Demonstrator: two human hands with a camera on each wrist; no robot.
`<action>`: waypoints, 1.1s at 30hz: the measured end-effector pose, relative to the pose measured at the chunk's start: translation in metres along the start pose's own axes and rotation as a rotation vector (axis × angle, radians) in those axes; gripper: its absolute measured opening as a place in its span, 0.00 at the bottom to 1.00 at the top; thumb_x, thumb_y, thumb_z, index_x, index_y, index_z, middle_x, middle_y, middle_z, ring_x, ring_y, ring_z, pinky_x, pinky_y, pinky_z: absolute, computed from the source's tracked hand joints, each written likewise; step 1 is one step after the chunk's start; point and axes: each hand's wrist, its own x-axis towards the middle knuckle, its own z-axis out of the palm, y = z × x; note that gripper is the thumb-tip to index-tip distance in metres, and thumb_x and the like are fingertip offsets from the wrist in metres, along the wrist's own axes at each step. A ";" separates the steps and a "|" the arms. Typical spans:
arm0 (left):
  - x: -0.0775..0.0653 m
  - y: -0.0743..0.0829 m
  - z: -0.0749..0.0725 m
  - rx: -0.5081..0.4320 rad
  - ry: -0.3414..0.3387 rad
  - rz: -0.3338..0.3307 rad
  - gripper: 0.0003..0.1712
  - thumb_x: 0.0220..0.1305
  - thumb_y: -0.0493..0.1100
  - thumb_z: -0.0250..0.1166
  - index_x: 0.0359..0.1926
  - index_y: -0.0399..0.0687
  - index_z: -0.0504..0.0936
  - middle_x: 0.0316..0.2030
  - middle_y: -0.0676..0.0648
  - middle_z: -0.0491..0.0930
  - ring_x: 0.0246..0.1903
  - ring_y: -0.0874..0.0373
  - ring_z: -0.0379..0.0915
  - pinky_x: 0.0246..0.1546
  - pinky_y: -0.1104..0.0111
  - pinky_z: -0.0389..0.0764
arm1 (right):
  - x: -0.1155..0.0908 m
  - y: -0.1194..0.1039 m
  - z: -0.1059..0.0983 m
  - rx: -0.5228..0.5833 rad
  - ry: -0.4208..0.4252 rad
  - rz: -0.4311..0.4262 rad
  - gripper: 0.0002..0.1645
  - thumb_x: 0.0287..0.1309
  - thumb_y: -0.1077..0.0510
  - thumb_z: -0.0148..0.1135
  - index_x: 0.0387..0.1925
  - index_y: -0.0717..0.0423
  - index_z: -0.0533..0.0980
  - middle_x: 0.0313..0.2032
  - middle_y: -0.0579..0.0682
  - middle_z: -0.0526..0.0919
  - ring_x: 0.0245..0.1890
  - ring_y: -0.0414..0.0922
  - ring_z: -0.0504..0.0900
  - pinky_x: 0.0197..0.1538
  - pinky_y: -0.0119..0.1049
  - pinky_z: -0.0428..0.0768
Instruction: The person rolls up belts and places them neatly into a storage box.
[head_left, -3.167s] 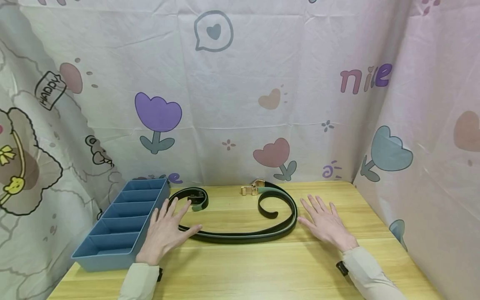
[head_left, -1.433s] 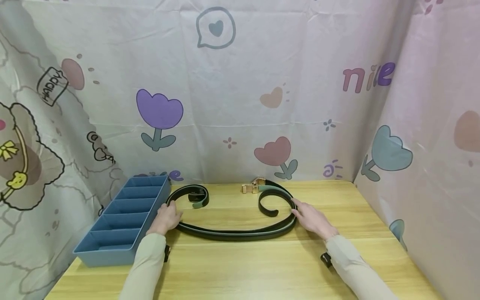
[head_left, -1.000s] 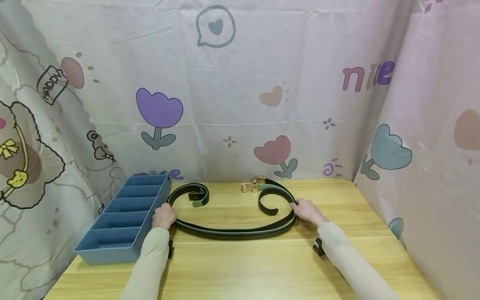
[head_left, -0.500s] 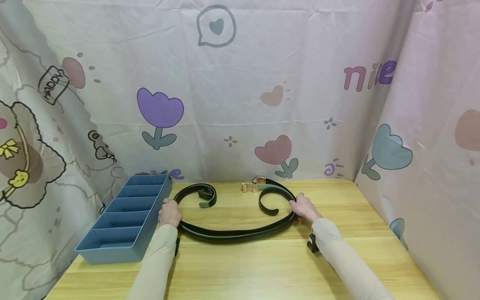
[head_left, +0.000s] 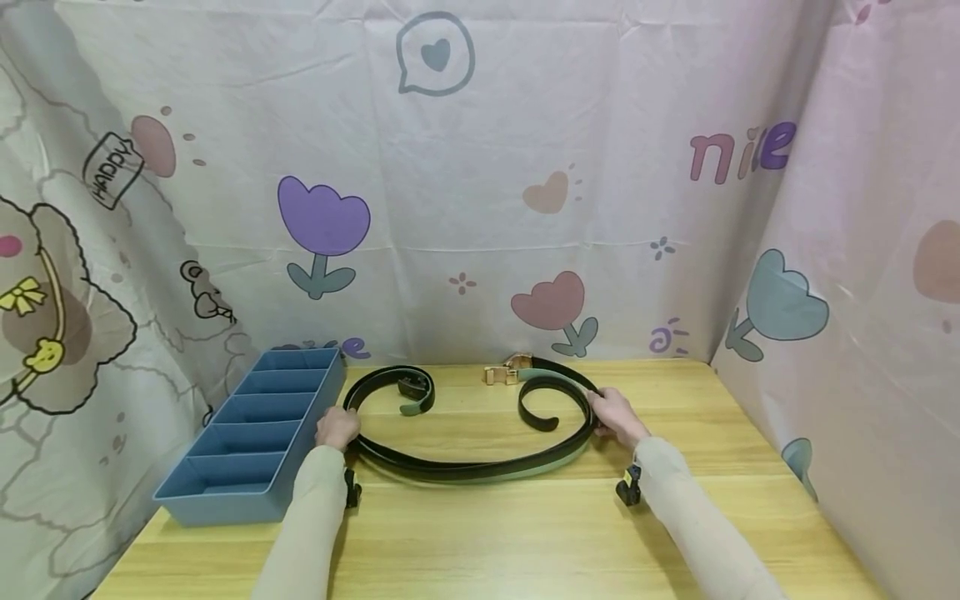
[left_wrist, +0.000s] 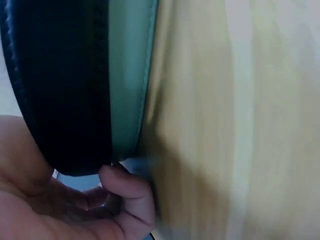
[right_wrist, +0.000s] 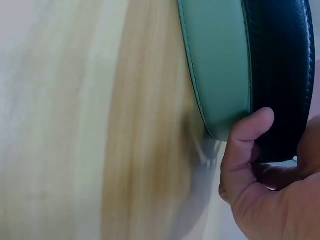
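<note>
In the head view two belts lie together in a wide curve, a black belt [head_left: 465,469] and a green belt [head_left: 534,472] that peeks out beneath it on the right. My left hand [head_left: 337,427] grips the curve's left bend; its wrist view shows curled fingers around the black belt [left_wrist: 60,90], with the green belt [left_wrist: 129,75] alongside, nearer the table. At the right bend, my right hand [head_left: 615,412] pinches the black belt [right_wrist: 280,75], thumb on its face, beside the green belt [right_wrist: 217,60]. Gold buckles [head_left: 501,375] sit at the back; a dark buckle [head_left: 411,386] lies inside the left coil.
A blue compartment box [head_left: 217,507] stands on the left of the wooden table [head_left: 480,550], close beside my left hand. A patterned curtain [head_left: 450,167] hangs behind the table and along both sides.
Both hands came from spread flat over the table to gripping the belts' bends. The left coil shifted right. Since half a second ago, the black belt has parted from the green one at the lower right.
</note>
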 end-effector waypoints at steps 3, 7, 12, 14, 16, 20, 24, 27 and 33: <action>0.001 -0.003 0.001 -0.030 -0.002 0.002 0.32 0.75 0.44 0.34 0.62 0.15 0.60 0.60 0.16 0.61 0.61 0.21 0.57 0.61 0.41 0.66 | 0.000 -0.002 0.000 -0.029 0.028 -0.036 0.23 0.75 0.52 0.38 0.50 0.68 0.70 0.24 0.47 0.69 0.19 0.38 0.67 0.23 0.32 0.75; 0.000 -0.003 0.003 -0.059 0.039 0.009 0.31 0.74 0.44 0.32 0.59 0.14 0.58 0.57 0.14 0.62 0.60 0.20 0.58 0.61 0.39 0.64 | -0.001 -0.007 0.001 -0.069 0.095 -0.092 0.23 0.75 0.52 0.37 0.52 0.67 0.70 0.27 0.49 0.72 0.19 0.38 0.68 0.22 0.33 0.75; -0.003 0.003 -0.001 -0.105 0.130 0.044 0.26 0.72 0.44 0.32 0.55 0.22 0.60 0.53 0.15 0.66 0.54 0.19 0.64 0.54 0.37 0.68 | 0.000 -0.018 -0.004 -0.097 0.174 -0.171 0.24 0.75 0.53 0.37 0.54 0.68 0.70 0.31 0.56 0.78 0.16 0.38 0.70 0.22 0.36 0.78; -0.003 0.006 -0.005 -0.124 0.166 0.074 0.24 0.71 0.43 0.33 0.55 0.26 0.59 0.52 0.16 0.68 0.52 0.20 0.66 0.51 0.38 0.70 | 0.000 -0.021 -0.009 -0.070 0.187 -0.183 0.25 0.76 0.53 0.36 0.58 0.68 0.69 0.36 0.61 0.79 0.17 0.38 0.71 0.24 0.38 0.79; -0.003 0.010 -0.008 -0.145 0.192 0.114 0.23 0.70 0.42 0.35 0.58 0.29 0.57 0.50 0.19 0.71 0.49 0.22 0.69 0.47 0.39 0.71 | 0.001 -0.023 -0.014 -0.022 0.175 -0.179 0.26 0.76 0.53 0.34 0.62 0.66 0.65 0.42 0.64 0.78 0.20 0.38 0.72 0.28 0.40 0.81; -0.005 0.018 -0.012 -0.186 0.194 0.167 0.27 0.70 0.40 0.36 0.66 0.33 0.53 0.47 0.28 0.73 0.43 0.30 0.73 0.41 0.46 0.73 | 0.004 -0.025 -0.020 0.121 0.089 -0.147 0.26 0.76 0.57 0.33 0.69 0.64 0.56 0.53 0.70 0.73 0.27 0.42 0.75 0.39 0.49 0.84; -0.005 0.020 -0.011 -0.208 0.168 0.166 0.28 0.70 0.40 0.36 0.68 0.34 0.52 0.46 0.31 0.73 0.44 0.33 0.73 0.42 0.48 0.73 | 0.007 -0.027 -0.021 0.275 0.030 -0.114 0.29 0.75 0.61 0.31 0.72 0.67 0.49 0.56 0.72 0.69 0.31 0.42 0.78 0.44 0.47 0.84; -0.005 0.020 -0.009 -0.212 0.157 0.163 0.26 0.70 0.40 0.36 0.66 0.33 0.54 0.44 0.31 0.73 0.44 0.34 0.73 0.43 0.49 0.73 | 0.010 -0.033 -0.024 0.412 0.022 -0.120 0.30 0.75 0.62 0.31 0.73 0.67 0.46 0.52 0.67 0.70 0.33 0.40 0.79 0.44 0.40 0.84; -0.007 0.023 -0.009 -0.218 0.155 0.173 0.26 0.71 0.40 0.36 0.67 0.34 0.54 0.41 0.32 0.74 0.37 0.39 0.76 0.34 0.57 0.75 | 0.015 -0.060 -0.037 0.757 -0.014 -0.151 0.31 0.74 0.67 0.36 0.74 0.64 0.44 0.45 0.53 0.72 0.36 0.38 0.82 0.45 0.34 0.83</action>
